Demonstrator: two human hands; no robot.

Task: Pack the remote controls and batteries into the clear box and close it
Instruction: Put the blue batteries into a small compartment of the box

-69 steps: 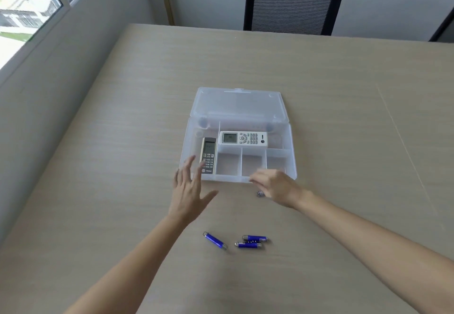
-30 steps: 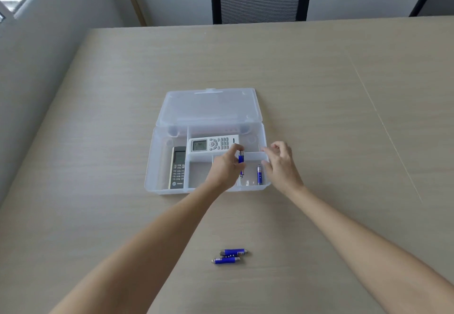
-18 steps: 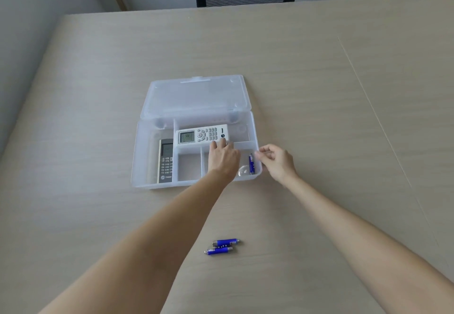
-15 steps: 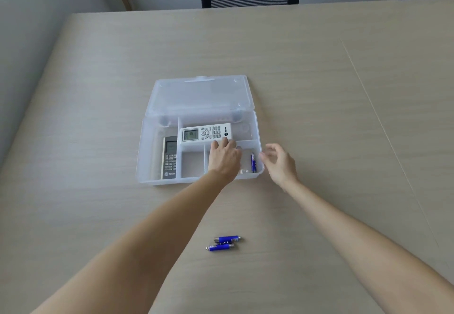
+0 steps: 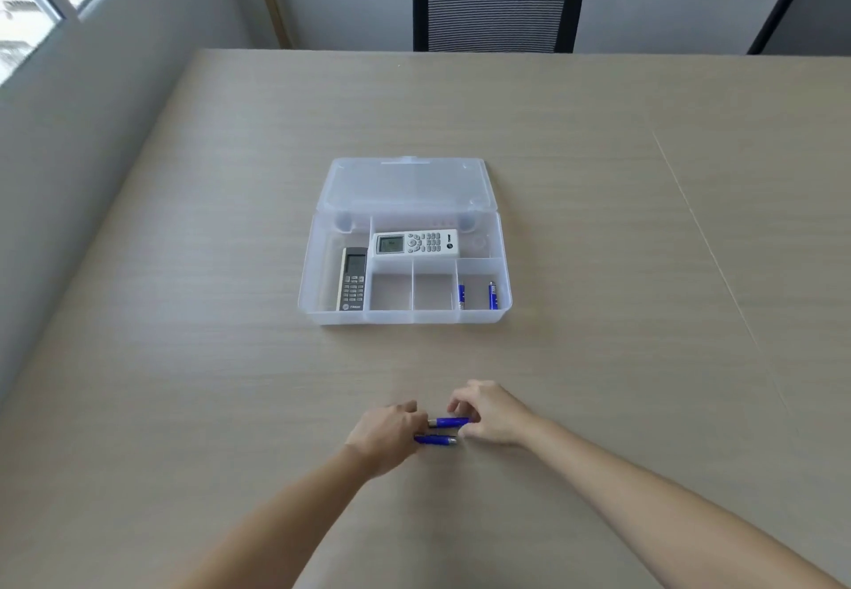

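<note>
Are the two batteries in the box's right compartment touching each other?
Apart. The head view shows the left battery against the divider side and the right battery near the outer wall of the clear box, with bare floor between them.

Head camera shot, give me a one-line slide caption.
Both hands reach two blue batteries on the table; remotes already in the open clear box.

Two remotes [image 5: 416,243], four batteries [image 5: 492,295], one box [image 5: 317,307].
</note>
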